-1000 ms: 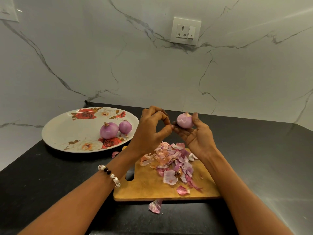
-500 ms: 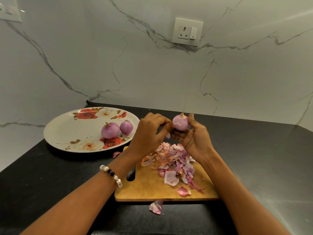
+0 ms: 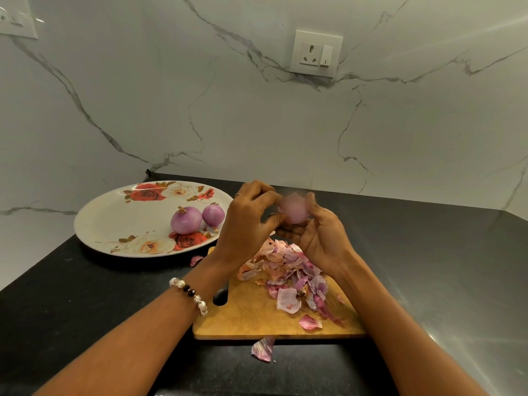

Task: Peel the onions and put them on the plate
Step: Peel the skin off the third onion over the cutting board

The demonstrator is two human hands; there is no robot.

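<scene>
A small purple onion (image 3: 294, 211), blurred by motion, is held above the wooden cutting board (image 3: 257, 315). My right hand (image 3: 317, 238) cradles it from below and the right. My left hand (image 3: 245, 221) pinches at its left side with fingertips and thumb. Two peeled purple onions (image 3: 186, 220) (image 3: 213, 215) lie side by side on the right part of the white floral plate (image 3: 114, 221), which stands to the left of my hands. A heap of onion skins (image 3: 288, 270) covers the far half of the board, under my hands.
The black counter (image 3: 428, 267) runs to a white marble wall with a socket (image 3: 315, 54). One loose skin (image 3: 263, 349) lies on the counter in front of the board, another (image 3: 196, 260) near the plate's edge.
The onion has been turned in my fingers and now looks blurred. My left hand's fingertips have closed in on its left side. The view has drifted slightly.
</scene>
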